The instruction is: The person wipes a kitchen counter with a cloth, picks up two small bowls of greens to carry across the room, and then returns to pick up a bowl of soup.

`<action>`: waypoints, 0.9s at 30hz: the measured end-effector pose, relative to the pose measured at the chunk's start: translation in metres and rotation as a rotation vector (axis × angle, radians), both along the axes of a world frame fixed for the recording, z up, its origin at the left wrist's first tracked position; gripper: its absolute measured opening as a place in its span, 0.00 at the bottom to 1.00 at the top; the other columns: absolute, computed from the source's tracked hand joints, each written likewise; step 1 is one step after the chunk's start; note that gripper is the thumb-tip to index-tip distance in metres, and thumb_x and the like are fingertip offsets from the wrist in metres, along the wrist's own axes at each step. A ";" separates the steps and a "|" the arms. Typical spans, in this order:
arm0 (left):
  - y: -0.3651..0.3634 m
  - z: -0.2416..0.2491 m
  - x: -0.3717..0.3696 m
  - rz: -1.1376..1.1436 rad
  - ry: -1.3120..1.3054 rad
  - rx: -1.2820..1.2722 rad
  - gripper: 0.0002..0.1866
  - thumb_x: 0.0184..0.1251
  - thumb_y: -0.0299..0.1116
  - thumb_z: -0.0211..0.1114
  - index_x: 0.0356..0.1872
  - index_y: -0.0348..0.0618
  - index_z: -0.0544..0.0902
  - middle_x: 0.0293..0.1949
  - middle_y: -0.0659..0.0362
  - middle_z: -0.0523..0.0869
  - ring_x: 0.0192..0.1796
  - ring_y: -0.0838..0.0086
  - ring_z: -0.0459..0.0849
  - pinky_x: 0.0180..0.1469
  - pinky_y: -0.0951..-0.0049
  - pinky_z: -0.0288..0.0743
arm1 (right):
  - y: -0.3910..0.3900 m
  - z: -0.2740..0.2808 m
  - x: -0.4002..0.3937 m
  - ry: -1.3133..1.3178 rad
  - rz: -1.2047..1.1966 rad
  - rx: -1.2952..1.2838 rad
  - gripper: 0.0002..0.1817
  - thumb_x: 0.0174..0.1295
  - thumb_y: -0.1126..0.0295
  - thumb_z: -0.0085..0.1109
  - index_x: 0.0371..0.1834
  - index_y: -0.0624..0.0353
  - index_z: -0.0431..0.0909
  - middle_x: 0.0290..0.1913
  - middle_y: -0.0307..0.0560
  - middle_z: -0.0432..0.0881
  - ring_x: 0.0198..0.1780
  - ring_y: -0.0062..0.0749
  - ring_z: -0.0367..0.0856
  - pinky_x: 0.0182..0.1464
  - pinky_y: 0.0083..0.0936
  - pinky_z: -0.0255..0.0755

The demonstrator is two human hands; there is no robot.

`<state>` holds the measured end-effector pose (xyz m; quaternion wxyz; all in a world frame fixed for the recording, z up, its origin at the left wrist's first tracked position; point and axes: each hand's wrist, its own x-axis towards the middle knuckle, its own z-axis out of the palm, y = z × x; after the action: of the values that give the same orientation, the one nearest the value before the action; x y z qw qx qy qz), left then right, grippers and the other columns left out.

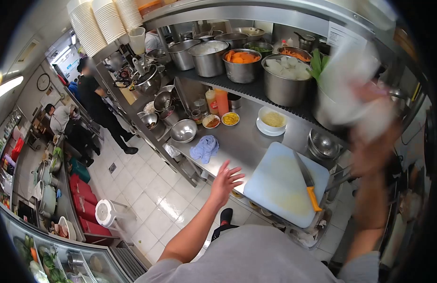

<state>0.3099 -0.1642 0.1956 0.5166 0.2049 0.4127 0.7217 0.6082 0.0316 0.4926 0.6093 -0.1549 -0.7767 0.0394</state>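
Note:
My left hand [225, 183] is held out with its fingers spread and nothing in them, near the front edge of the steel counter. A blue-white cutting board [270, 188] lies on the counter to its right. Across that board rests a knife [304, 172] with an orange handle [314, 198]. On the right, my right hand [374, 141] is raised and smeared by motion. A pale, partly see-through thing [348, 70], blurred along with the hand, seems to be in its grip; its kind cannot be made out. Beside it are green leaves [317, 63].
Pots of orange slices [242, 57] and white chunks [287, 70] stand on the shelf above. Below are a bowl of yellowish food [272, 119], a blue cloth [205, 149], a steel bowl [183, 131] and sauce bottles [221, 100]. Two people [98, 99] stand across the aisle, near a white stool [105, 212].

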 end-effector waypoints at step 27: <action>0.026 -0.040 0.082 -0.437 -0.151 -0.261 0.29 0.83 0.51 0.55 0.70 0.36 0.73 0.61 0.54 0.83 0.59 0.70 0.83 0.61 0.65 0.77 | -0.121 -0.301 -0.075 -0.980 0.120 -0.468 0.18 0.64 0.76 0.57 0.56 0.70 0.77 0.56 0.65 0.80 0.62 0.60 0.75 0.64 0.49 0.68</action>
<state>0.3919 -0.1381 0.1557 0.7114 0.1663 0.4085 0.5472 0.5329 -0.0890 0.1911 0.1218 -0.2419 -0.9477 0.1691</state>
